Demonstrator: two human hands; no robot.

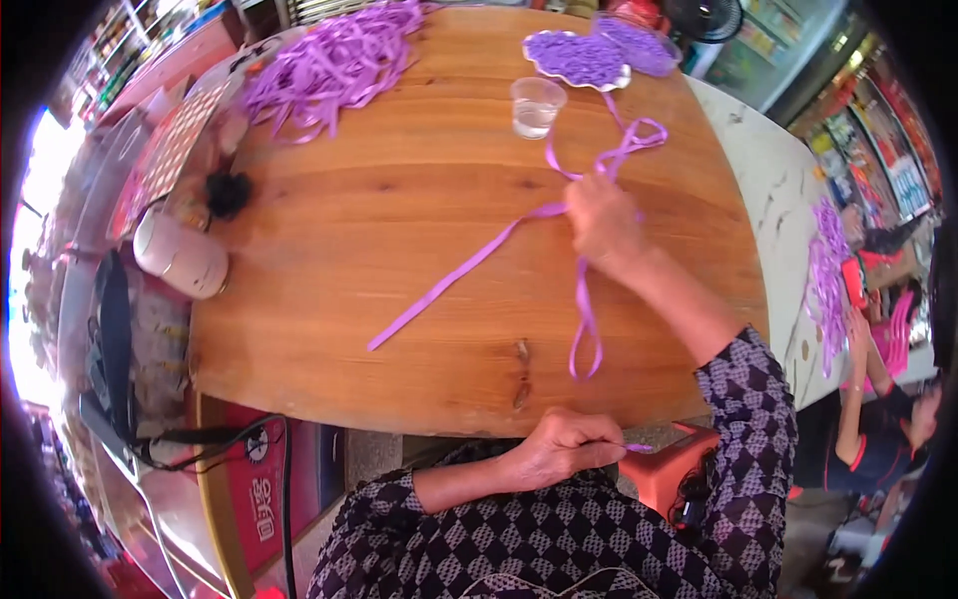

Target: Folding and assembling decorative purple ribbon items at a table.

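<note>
The right arm comes in from the lower right in a checked sleeve and stretches out over the wooden table (pixel 399 200), forearm bare, ending right of the table's middle. The right hand (pixel 602 222) lies knuckles-up with its fingers curled shut on a purple ribbon (pixel 469 268); the fingertips are hidden under the hand. From that grip one length runs down-left across the table toward its near edge, a second drops straight toward the near edge and ends in a narrow loop, and a third loops away toward the far edge beside a clear cup (pixel 536 105).

The left hand (pixel 561 447) sits off the table, just past its near edge and above the lap, forearm drawn across the body. Its fingers are closed to a pinch on a short purple end poking out to the right; whether this joins the ribbon on the table is hard to tell.

A ribbon pile (pixel 334 60) lies at the far left corner, and two trays (pixel 589 55) of purple pieces at the far edge.
</note>
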